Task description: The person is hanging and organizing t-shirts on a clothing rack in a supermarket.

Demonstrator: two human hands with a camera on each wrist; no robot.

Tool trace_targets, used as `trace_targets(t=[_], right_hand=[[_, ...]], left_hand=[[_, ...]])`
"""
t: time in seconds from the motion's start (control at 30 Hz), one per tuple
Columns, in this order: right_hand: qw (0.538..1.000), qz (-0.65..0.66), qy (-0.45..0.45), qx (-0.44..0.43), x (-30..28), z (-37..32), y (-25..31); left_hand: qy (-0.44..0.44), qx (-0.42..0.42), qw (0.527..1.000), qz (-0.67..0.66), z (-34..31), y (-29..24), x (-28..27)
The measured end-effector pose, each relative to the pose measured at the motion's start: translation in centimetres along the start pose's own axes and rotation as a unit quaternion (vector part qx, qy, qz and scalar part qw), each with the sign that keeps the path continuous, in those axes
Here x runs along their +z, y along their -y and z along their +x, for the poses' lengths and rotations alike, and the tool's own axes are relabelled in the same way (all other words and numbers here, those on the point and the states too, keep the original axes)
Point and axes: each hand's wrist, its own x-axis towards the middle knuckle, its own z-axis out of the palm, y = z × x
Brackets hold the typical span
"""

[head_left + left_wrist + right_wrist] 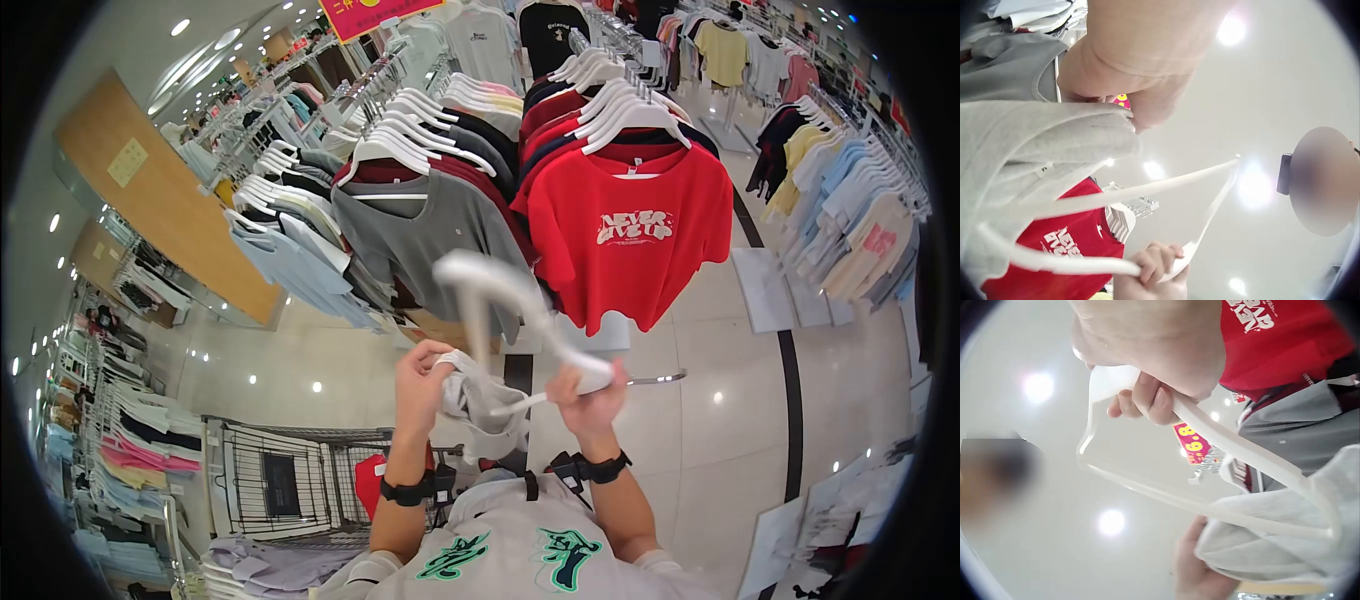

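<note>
Head view: rows of hanging shirts [480, 135] fill a brightly lit clothing store above a glossy tiled floor [720, 400]. A wire shopping cart [320, 437] sits at lower left, beside folded lilac clothing [270, 562]. A red T-shirt [630, 240] reading "NEVER GIVE UP" hangs at the front of one row, next to a dark grey top [420, 225]. A red and yellow sign [380, 14] shows at the upper edge.

Nearer the camera, a person in a light top [510, 550] with green-edged lettering holds a pale grey garment [475, 405] and a white hanger [545, 325] in front of the body. The left hand [423, 385] pinches the garment at its edge, thumb and fingers closed on the bunched cloth. The right hand [592, 398] grips the hanger by one end, fingers curled round it; its far end reaches the pale cloth in the right wrist view — though whether it lies inside or merely across the fabric is hard to tell, with the hanger blurred in the head view. Black wristbands [408, 490] circle both wrists.
</note>
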Motion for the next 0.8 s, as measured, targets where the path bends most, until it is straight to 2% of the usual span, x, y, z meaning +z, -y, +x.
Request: trace_targets(t=[0.03,0.07,0.1,0.13,0.2,0.27,0.33,0.37,0.4,0.43,0.47,0.5,0.53,0.6,0.63,0.67,0.7,0.73,0.77,0.8], right_hand=[[0.996,-0.085,-0.006,0.032,-1.6,-0.7,-1.2],[0.983,-0.169,-0.01,0.065,-3.1,-1.3,-2.1],[0.975,-0.204,0.001,0.089,-3.4,-1.5,-2.9],[0.975,-0.202,0.001,0.089,-3.6,-1.5,-3.0],[0.905,-0.39,0.051,0.161,-4.3,-2.4,-2.9],[0.904,-0.388,0.042,0.172,-5.4,-3.2,-2.8],[0.867,-0.455,0.03,0.199,-6.1,-4.0,-2.5],[0.866,-0.457,0.03,0.198,-6.0,-4.0,-2.4],[0.847,-0.491,0.037,0.202,-5.4,-3.9,-2.2],[0.826,-0.522,0.044,0.206,-4.7,-3.8,-2.1],[0.826,-0.522,0.041,0.207,-4.1,-3.7,-1.9],[0.808,-0.561,0.073,0.162,-3.6,-3.3,-1.7],[0.786,-0.598,0.104,0.116,-3.2,-2.8,-1.7],[0.794,-0.59,0.072,0.126,-2.9,-2.3,-1.7],[0.801,-0.582,0.041,0.138,-2.7,-2.1,-1.5],[0.799,-0.584,0.04,0.14,-2.2,-1.6,-1.0],[0.799,-0.586,0.008,0.138,-1.3,-0.9,-0.4],[0.798,-0.586,-0.024,0.135,-0.9,-0.6,0.0],[0.831,-0.536,-0.075,0.132,-1.8,-0.6,-0.6],[0.829,-0.537,-0.075,0.134,-2.1,-0.5,-0.2]], left_hand=[[-0.001,0.002,1.0,0.001,0.0,-0.2,-0.7],[-0.038,0.009,0.999,0.022,0.0,-0.4,-1.7],[-0.075,0.015,0.996,0.043,0.1,-0.6,-2.8],[-0.076,0.015,0.996,0.045,0.5,-0.9,-3.9],[-0.088,0.041,0.993,0.074,0.9,-1.3,-6.4],[-0.089,0.033,0.994,0.055,1.0,-1.5,-8.8],[-0.088,0.031,0.995,0.03,1.4,-2.1,-10.4],[-0.078,-0.003,0.995,0.059,1.3,-2.4,-11.1],[-0.068,-0.037,0.993,0.088,1.3,-2.7,-11.2],[-0.066,-0.039,0.993,0.088,1.3,-2.6,-10.9],[-0.058,-0.034,0.984,0.165,1.4,-2.5,-10.2],[-0.049,-0.028,0.969,0.241,1.5,-2.3,-9.4],[-0.047,-0.027,0.969,0.241,1.5,-1.6,-8.5],[0.034,0.062,0.96,0.272,1.3,0.2,-6.5],[0.035,0.061,0.96,0.27,0.9,-0.5,-4.7],[0.089,0.199,0.903,0.37,0.5,-1.5,-2.9],[0.138,0.33,0.814,0.457,0.2,-2.1,-1.5],[0.137,0.328,0.817,0.455,0.1,-2.0,-0.8],[0.154,0.302,0.819,0.464,0.0,-1.9,-0.2],[0.171,0.276,0.82,0.472,0.0,-1.8,0.0]])
